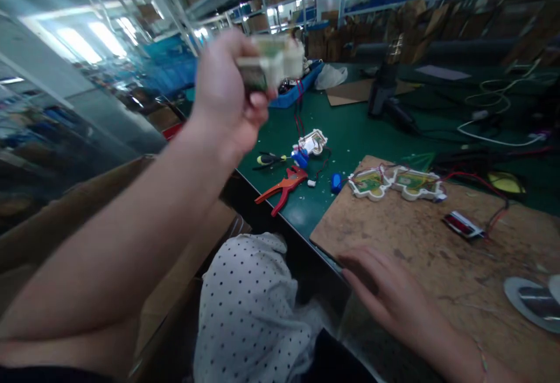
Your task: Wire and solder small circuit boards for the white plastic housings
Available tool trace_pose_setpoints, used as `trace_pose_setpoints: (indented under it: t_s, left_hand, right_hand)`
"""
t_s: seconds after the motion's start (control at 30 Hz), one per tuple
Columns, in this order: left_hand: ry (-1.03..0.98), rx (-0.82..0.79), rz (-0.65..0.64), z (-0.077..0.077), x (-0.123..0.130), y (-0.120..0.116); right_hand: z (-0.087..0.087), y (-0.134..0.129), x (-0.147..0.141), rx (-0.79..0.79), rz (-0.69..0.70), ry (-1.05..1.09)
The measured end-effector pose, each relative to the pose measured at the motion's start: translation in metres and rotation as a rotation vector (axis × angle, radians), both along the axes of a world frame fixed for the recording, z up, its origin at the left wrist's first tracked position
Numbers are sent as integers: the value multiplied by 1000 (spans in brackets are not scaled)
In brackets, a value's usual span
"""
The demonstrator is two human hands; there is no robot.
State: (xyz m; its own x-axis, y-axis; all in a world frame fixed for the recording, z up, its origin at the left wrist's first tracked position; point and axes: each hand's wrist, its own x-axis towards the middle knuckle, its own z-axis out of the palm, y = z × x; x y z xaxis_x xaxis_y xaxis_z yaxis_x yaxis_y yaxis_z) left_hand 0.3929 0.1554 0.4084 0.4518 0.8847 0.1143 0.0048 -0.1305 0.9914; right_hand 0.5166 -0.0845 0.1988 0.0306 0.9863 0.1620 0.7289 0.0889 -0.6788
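- Green desk (350, 138): it runs across the middle and off to the far right, with small white scraps scattered on it.
- Cardboard box (83, 213): open, at the near left, below the raised left arm.
- Brown board (389, 225): lies flat on the right part of the desk, its surface stained.
- Dotted white cloth (245, 301): over the person's lap, at the near middle.
- Blue tray (286, 101): on the far side of the desk, partly hidden behind the raised left hand.
- Left hand (225, 85): lifted above the desk's left side, clamped on white casings (284, 62) with green parts; these are blurred, so their number cannot be told.
- Right hand (389, 289): well apart from the left, at the board's near edge, fingers loosely bent and thumb spread from them.
- Joined pair of white casings (413, 181): on the board's far left part, green circuit boards and wires inside.
- Red-orange pliers (286, 187): on the desk left of the board, handles spread towards the near edge.
- Solder spool (540, 302): on the board, far to the right of the right hand.
- Screwdriver (268, 160): just beyond the pliers.
- Small display module (462, 224): on the board, right of the pair, wired.
- Blue cylinder (336, 183): beside the board's left edge.
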Motion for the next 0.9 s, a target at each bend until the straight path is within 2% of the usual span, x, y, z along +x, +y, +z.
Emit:
trace_pose_setpoints:
  t_s: [0.1, 0.2, 0.3, 0.43, 0.5, 0.6, 0.63, 0.67, 0.73, 0.8, 0.83, 0.9]
  left_hand:
    - [-98, -116, -2, -47, 6, -8]
    - [-137, -88, -61, -84, -4, -20]
    - [-15, -105, -195, -96, -15, -32]
    - [198, -384, -449, -108, -18, -52]
    - [293, -538, -616, -122, -14, -66]
    - [480, -650, -840, -147, -9, -82]
    - [575, -598, -882, -154, -8, -85]
    - [672, -477, -902, -160, -7, -87]
    - [840, -94, -897, -167, -7, -86]
    - [928, 267, -889, -170, -7, -83]
    - [955, 374, -898, -170, -7, -81]
    - [983, 449, -934, -170, -5, -80]
  right_hand:
    - [-4, -2, 0, -6, -50, 23]
    - [-10, -3, -2, -4, -129, 92]
    - [-9, -2, -4, 28, -283, 229]
    - [5, 1, -1, 186, -650, 448]
    - [11, 3, 5, 255, -800, 545]
    - [11, 5, 16, 195, -884, 669]
    - [9, 6, 19, 157, -887, 699]
    - [7, 7, 21, 124, -881, 729]
    - [2, 9, 22, 84, -846, 803]
    - [1, 10, 20, 70, -821, 871]
    - [1, 11, 19, 69, -818, 888]
    - [4, 12, 17, 43, -808, 876]
